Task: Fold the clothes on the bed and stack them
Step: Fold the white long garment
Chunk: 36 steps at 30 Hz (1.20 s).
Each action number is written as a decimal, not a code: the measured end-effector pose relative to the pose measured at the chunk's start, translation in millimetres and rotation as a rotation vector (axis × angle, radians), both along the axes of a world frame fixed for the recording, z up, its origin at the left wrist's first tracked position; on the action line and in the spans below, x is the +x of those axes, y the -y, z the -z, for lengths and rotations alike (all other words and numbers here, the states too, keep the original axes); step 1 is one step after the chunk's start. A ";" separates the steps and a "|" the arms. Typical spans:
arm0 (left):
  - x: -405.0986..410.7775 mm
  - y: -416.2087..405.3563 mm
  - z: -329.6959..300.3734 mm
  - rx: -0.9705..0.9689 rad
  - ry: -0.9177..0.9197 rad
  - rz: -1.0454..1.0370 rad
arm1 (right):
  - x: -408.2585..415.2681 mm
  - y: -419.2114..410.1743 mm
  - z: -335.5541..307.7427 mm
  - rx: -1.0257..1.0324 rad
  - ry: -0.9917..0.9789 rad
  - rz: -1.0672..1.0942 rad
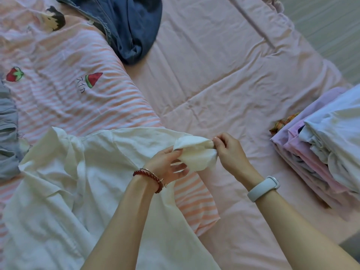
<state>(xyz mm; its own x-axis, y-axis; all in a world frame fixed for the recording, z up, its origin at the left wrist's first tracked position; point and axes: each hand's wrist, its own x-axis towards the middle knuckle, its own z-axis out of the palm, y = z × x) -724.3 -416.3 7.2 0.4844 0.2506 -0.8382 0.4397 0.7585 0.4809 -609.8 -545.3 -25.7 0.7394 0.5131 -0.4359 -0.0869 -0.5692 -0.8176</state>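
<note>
A crumpled, thin white cotton shirt (81,191) is spread under the left forearm; its bunched sleeve end is pinched by the right hand (230,151) and gripped by the left hand (167,162). Right of the right hand, a stack of folded pastel garments (321,149) is seen; beyond the hands, a rumpled blue denim garment (130,26) lies on the creased pink bedsheet (214,65).

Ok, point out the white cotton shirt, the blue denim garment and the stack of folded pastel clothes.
white cotton shirt (64,184), head view, on its spread body.
blue denim garment (132,26), head view, on its crumpled middle.
stack of folded pastel clothes (331,145), head view, on the top layer.
</note>
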 end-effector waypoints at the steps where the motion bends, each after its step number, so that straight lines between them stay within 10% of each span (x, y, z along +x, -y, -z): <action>1: 1.1 1.8 0.0 0.001 0.033 -0.101 | -2.6 -0.2 0.5 0.000 0.005 0.016; 5: 3.2 9.0 -0.3 -0.103 0.212 -0.363 | -16.7 -3.0 1.7 0.035 -0.076 0.094; 16: -24.7 15.8 11.5 0.111 0.130 -0.164 | -10.9 1.8 -20.6 0.291 -0.697 0.303; 28: -27.1 30.7 21.0 1.541 -0.094 0.122 | -34.5 15.8 -25.5 0.508 -0.493 0.140; 31: -31.5 24.7 12.4 1.359 -0.085 0.161 | -34.9 19.6 -28.8 0.416 -0.204 0.093; 36: -26.5 21.5 -8.5 0.468 0.050 -0.143 | -37.3 26.0 -25.2 0.214 0.178 0.071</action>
